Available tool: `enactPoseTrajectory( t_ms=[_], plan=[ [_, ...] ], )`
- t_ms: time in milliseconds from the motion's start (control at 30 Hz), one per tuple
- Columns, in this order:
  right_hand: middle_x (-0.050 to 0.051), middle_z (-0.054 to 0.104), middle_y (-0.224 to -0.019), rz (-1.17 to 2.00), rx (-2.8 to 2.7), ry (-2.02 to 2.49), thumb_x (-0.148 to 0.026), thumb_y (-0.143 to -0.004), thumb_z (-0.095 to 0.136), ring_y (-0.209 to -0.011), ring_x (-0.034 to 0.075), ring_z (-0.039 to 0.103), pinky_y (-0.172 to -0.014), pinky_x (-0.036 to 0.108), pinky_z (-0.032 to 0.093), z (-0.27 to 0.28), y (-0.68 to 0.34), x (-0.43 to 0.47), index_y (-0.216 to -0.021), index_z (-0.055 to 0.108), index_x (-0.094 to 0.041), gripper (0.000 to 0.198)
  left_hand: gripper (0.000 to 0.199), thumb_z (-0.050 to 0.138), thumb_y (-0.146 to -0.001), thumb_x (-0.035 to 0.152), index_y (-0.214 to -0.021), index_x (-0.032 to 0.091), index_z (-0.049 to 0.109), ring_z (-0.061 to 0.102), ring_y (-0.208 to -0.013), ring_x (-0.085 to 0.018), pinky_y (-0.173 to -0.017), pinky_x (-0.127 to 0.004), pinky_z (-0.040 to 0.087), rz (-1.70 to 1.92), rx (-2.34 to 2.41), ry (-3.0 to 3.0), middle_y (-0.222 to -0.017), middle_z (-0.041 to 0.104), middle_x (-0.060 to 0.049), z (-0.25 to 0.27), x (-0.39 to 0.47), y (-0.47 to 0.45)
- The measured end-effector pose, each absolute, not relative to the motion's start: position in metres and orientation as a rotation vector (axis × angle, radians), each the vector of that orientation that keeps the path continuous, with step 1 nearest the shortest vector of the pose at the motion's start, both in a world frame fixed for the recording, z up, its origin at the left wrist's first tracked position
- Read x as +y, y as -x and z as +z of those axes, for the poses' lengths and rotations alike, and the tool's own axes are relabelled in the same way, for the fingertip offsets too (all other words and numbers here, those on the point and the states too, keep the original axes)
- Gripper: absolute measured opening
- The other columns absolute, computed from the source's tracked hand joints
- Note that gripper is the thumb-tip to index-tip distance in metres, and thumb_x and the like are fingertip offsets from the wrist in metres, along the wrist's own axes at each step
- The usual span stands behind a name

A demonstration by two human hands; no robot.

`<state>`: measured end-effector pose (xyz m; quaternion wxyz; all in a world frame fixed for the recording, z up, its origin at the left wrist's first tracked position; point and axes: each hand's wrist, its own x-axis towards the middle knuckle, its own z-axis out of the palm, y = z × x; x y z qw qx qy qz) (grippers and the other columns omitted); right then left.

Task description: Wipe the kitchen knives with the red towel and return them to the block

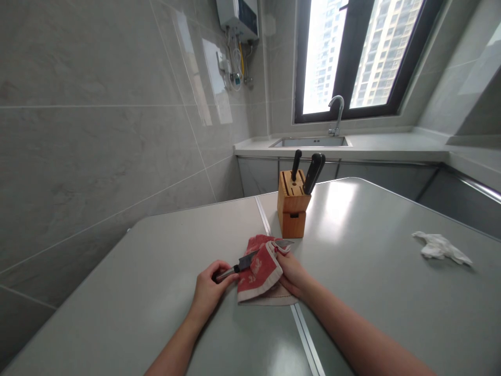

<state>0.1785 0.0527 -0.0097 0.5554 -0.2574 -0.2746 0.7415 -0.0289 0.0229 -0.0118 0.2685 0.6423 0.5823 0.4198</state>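
My left hand [213, 284] is closed round the handle of a kitchen knife [246, 261], whose blade points away to the right. A red cloth with a pale border [261, 274] is folded over the middle of the blade, and the blade's tip shows past its far edge. My right hand [291, 271] grips the cloth around the blade near the tip; some of its fingers are hidden by the fabric. Just beyond the cloth stands a wooden knife block [294, 224] with black-handled knives [314, 172] in its slots.
A crumpled white tissue [442, 248] lies at the right on the pale table [176, 313]. A metal strip [307, 339] runs along a seam in the tabletop. Behind the table are a counter with a sink [311, 142] and a faucet [337, 112]; a tiled wall [97, 156] borders the left.
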Motion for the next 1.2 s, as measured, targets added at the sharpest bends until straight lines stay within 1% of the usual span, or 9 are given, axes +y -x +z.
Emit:
enactPoseTrajectory(
  t_ms=[167,267,400,500,667,800,900,1067,1200],
  plan=[
    [0.005,0.072,-0.077,1.751,-0.672,0.629,-0.034,-0.064,0.075,-0.08,0.023,0.067,-0.082,0.039,0.049,-0.011,-0.178,0.053,-0.084,0.066,-0.018,0.027,0.025,0.068,-0.068,0.04,-0.072,0.017,0.059,0.053,-0.061,-0.015,-0.058,-0.022,0.039,1.114,1.577,-1.724,-0.064,0.06,0.001,-0.012,0.023,0.029],
    [0.006,0.072,-0.079,1.754,-0.691,0.611,-0.034,-0.066,0.074,-0.084,0.024,0.066,-0.082,0.039,0.049,-0.011,-0.178,0.054,-0.085,0.066,-0.017,0.027,0.025,0.068,-0.069,0.04,-0.071,0.016,0.06,0.052,-0.061,-0.015,-0.058,-0.021,0.039,1.114,1.581,-1.727,-0.064,0.059,0.001,-0.013,0.023,0.029],
    [0.006,0.072,-0.087,1.761,-0.709,0.585,-0.034,-0.067,0.073,-0.087,0.023,0.066,-0.084,0.039,0.048,-0.012,-0.178,0.053,-0.088,0.066,-0.017,0.028,0.027,0.067,-0.07,0.042,-0.072,0.016,0.06,0.05,-0.061,-0.014,-0.057,-0.021,0.037,1.101,1.592,-1.738,-0.064,0.057,0.001,-0.016,0.024,0.03],
    [0.007,0.071,-0.093,1.762,-0.73,0.601,-0.032,-0.066,0.074,-0.089,0.023,0.065,-0.087,0.039,0.047,-0.014,-0.178,0.053,-0.093,0.065,-0.017,0.032,0.027,0.066,-0.071,0.042,-0.072,0.016,0.06,0.048,-0.059,-0.013,-0.056,-0.021,0.036,1.094,1.586,-1.742,-0.063,0.056,0.002,-0.016,0.023,0.029],
    [0.006,0.07,-0.098,1.714,-0.764,0.663,-0.029,-0.064,0.076,-0.093,0.022,0.064,-0.091,0.039,0.044,-0.02,-0.18,0.054,-0.094,0.065,-0.018,0.034,0.024,0.066,-0.071,0.039,-0.073,0.016,0.059,0.05,-0.061,-0.014,-0.057,-0.022,0.037,1.089,1.541,-1.747,-0.065,0.058,0.001,-0.014,0.021,0.028],
    [0.006,0.071,-0.096,1.723,-0.76,0.676,-0.028,-0.064,0.076,-0.092,0.023,0.064,-0.091,0.04,0.044,-0.019,-0.18,0.053,-0.094,0.065,-0.017,0.034,0.023,0.069,-0.069,0.035,-0.079,0.017,0.06,0.052,-0.064,-0.014,-0.06,-0.022,0.039,1.07,1.469,-1.769,-0.071,0.06,0.0,-0.013,0.021,0.027],
    [0.007,0.071,-0.093,1.76,-0.747,0.66,-0.028,-0.063,0.076,-0.088,0.023,0.065,-0.091,0.041,0.044,-0.015,-0.18,0.051,-0.093,0.066,-0.017,0.034,0.023,0.071,-0.067,0.033,-0.081,0.017,0.061,0.052,-0.064,-0.014,-0.059,-0.022,0.039,1.085,1.442,-1.779,-0.071,0.06,0.0,-0.013,0.021,0.026],
    [0.006,0.071,-0.093,1.759,-0.758,0.656,-0.026,-0.064,0.075,-0.089,0.021,0.065,-0.092,0.039,0.043,-0.013,-0.18,0.05,-0.092,0.066,-0.017,0.03,0.019,0.071,-0.067,0.03,-0.076,0.017,0.061,0.053,-0.061,-0.013,-0.058,-0.021,0.04,1.124,1.414,-1.709,-0.067,0.062,0.001,-0.01,0.02,0.026],
    [0.006,0.071,-0.092,1.755,-0.739,0.654,-0.026,-0.063,0.076,-0.088,0.021,0.065,-0.091,0.04,0.044,-0.015,-0.179,0.051,-0.092,0.065,-0.017,0.032,0.021,0.074,-0.064,0.03,-0.075,0.017,0.06,0.056,-0.063,-0.014,-0.059,-0.02,0.041,1.177,1.399,-1.609,-0.068,0.063,0.0,-0.008,0.02,0.027]
  ],
)
